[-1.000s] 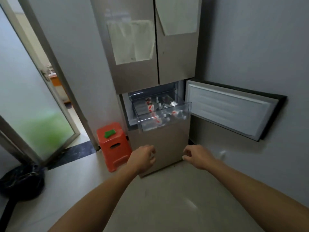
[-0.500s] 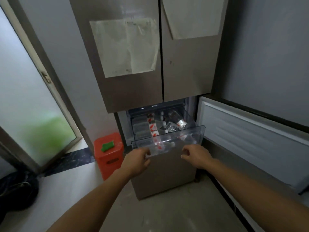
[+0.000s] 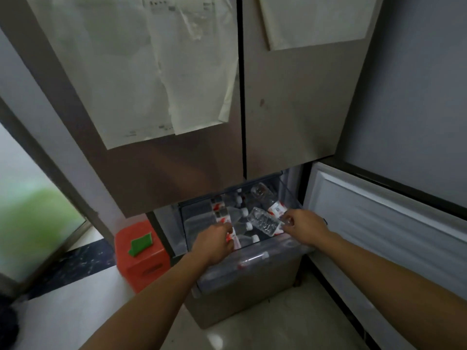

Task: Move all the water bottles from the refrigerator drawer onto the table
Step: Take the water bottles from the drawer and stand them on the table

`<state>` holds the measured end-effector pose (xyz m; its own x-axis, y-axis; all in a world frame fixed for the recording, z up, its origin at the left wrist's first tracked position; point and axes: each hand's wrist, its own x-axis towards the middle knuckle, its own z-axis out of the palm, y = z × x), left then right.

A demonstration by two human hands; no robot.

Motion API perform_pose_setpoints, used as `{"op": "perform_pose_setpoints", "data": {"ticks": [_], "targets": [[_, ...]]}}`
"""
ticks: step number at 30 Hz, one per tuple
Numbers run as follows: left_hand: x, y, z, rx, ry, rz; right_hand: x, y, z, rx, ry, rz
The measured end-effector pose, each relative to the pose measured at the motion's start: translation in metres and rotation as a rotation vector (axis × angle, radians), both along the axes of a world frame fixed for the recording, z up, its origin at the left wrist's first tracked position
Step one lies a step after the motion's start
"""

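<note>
Head view: pickup step, right hand [image 3: 304, 227] grip closed on tilted bottle [image 3: 264, 221], left hand [image 3: 214, 242] curled onto another in the drawer [image 3: 290, 192]; next, lift both clear, carry to counter.

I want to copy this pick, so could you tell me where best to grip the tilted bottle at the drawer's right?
Grip the tilted bottle around its ribbed middle, coming from above and the right, probably as the right hand does. It lies slanted atop the other bottles, so its side is exposed and the drawer wall doesn't block.
</note>
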<state>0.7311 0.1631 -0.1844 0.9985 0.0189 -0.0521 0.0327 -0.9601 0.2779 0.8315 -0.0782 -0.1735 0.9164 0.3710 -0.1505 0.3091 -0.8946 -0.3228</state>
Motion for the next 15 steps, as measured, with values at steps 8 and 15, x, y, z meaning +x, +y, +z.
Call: {"op": "perform_pose_setpoints", "data": {"ticks": [8, 15], "targets": [[0.091, -0.012, -0.034, 0.052, 0.088, 0.051, 0.09, 0.011, -0.048, -0.119, 0.133, 0.095], [0.151, -0.007, -0.078, 0.292, 0.159, 0.092, 0.132, 0.024, -0.102, -0.412, 0.228, 0.264]]}}
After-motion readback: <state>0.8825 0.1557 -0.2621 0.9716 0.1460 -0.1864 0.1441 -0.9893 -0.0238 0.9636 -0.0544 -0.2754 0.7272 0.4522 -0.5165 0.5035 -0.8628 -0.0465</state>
